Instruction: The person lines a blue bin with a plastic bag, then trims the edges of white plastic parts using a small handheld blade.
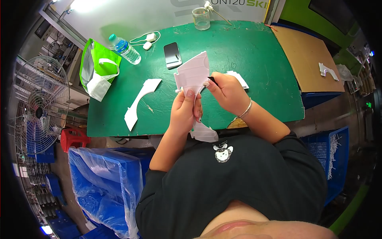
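One white part is held over the green table, gripped by the left hand; the right hand grips one dark tool at its edge. Tabletop count includes one phone, one bottle, one glass.

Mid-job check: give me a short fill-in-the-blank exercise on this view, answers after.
1. The left hand holds a ____ part.
2. The bracelet circles the ____ wrist.
3. The tabletop is coloured ____.
4. The fan shows at the picture's ____ edge.

Missing words: white; right; green; left.
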A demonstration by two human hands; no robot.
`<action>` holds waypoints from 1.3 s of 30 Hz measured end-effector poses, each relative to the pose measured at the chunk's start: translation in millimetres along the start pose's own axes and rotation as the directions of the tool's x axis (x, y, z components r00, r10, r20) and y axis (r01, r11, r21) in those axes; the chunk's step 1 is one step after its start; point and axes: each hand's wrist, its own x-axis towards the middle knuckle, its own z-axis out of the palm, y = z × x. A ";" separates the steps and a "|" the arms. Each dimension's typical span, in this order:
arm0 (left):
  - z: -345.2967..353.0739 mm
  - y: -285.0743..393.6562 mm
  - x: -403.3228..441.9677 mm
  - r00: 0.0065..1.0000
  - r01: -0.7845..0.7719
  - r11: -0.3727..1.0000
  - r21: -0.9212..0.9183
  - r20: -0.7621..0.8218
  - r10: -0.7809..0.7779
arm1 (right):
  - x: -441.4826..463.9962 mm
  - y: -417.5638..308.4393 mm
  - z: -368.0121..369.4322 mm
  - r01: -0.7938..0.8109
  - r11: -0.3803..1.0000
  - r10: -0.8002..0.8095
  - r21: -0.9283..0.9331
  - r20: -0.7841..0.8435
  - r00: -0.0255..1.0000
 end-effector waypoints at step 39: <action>-12.1 26.6 -15.8 0.779 -0.560 0.227 0.797 0.412 0.473 | -4.2 -14.0 -60.3 0.033 0.998 -0.024 -0.048 0.183 0.983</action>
